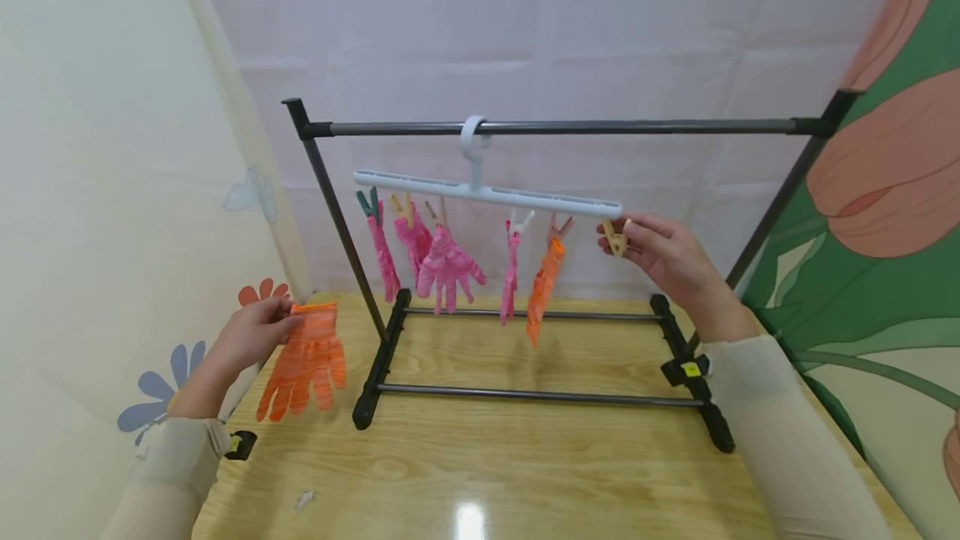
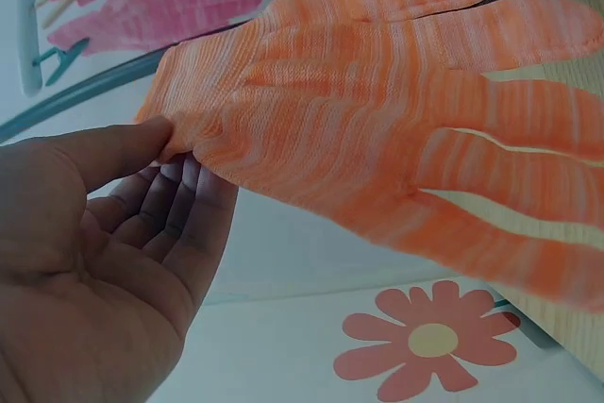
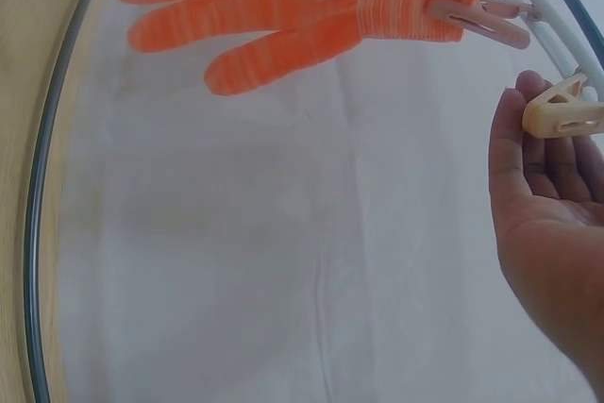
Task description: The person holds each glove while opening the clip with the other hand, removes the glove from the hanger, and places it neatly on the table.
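My left hand [image 1: 251, 332] pinches an orange striped knit glove [image 1: 311, 352] by its cuff, thumb on one side and fingers on the other. The glove's fingers hang down in the head view. At the right end of a pale blue hanger [image 1: 495, 194], my right hand [image 1: 671, 261] holds a cream clothespin [image 1: 617, 238] between thumb and fingers. In the right wrist view the thumb is hidden, and the fingers lie behind the clothespin. Beside it, a pinkish clothespin [image 3: 481, 24] grips the cuff of another orange glove [image 1: 545, 290].
Several pink gloves [image 1: 447, 269] hang from other clothespins on the hanger, a green clothespin [image 1: 369, 202] at the far left. The hanger hooks over the dark rail [image 1: 637, 127] of a standing rack. A small whitish scrap [image 1: 304, 499] lies on the wooden table [image 1: 570, 465].
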Tool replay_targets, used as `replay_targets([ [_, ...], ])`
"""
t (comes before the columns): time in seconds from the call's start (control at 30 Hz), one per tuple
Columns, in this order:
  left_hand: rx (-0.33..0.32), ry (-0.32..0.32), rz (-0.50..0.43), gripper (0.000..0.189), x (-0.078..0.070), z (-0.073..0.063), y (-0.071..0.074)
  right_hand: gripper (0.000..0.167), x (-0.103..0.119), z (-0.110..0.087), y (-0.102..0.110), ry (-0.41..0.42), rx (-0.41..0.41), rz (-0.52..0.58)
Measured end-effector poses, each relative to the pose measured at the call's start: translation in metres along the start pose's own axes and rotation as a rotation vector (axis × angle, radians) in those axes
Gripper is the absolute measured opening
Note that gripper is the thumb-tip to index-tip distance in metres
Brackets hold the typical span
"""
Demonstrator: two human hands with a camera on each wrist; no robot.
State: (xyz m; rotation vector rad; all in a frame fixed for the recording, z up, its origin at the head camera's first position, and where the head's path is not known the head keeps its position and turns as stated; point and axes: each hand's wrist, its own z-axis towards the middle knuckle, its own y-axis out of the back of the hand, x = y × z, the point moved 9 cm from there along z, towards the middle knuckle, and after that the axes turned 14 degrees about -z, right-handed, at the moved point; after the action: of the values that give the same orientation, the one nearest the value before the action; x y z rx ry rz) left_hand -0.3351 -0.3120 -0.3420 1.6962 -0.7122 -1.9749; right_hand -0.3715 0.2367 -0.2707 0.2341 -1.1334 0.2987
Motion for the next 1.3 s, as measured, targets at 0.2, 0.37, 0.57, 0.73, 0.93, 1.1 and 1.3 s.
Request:
replay_targets([
  [0.2, 0.015, 0.042, -0.002, 0.025, 0.012, 0.003, 0.001, 0.027, -0.001, 0.001, 0.0, -0.007, 0.012, 0.001],
  [0.37, 0.017, 0.067, -0.019, 0.025, 0.018, 0.004, 0.001, 0.027, -0.002, 0.001, 0.001, -0.007, 0.012, 0.004],
  [0.57, 0.033, 0.057, -0.018, 0.024, 0.026, 0.005, 0.001, 0.027, -0.001, 0.0, 0.001, -0.007, 0.002, -0.006],
  [0.73, 0.043, 0.074, -0.018, 0.025, 0.035, 0.005, 0.0, 0.028, -0.001, 0.001, 0.0, -0.005, 0.002, -0.018],
  [0.93, 0.06, 0.079, -0.031, 0.023, 0.041, 0.012, -0.003, 0.028, -0.003, 0.001, 0.001, -0.012, 0.015, -0.034],
  [1.1, 0.075, 0.082, -0.049, 0.021, 0.045, 0.016, -0.005, 0.026, -0.004, 0.0, 0.002, -0.024, 0.008, -0.036],
  [1.3, 0.07, 0.08, -0.049, 0.019, 0.053, 0.019, -0.01, 0.026, -0.004, 0.0, 0.002, -0.041, -0.003, -0.042],
])
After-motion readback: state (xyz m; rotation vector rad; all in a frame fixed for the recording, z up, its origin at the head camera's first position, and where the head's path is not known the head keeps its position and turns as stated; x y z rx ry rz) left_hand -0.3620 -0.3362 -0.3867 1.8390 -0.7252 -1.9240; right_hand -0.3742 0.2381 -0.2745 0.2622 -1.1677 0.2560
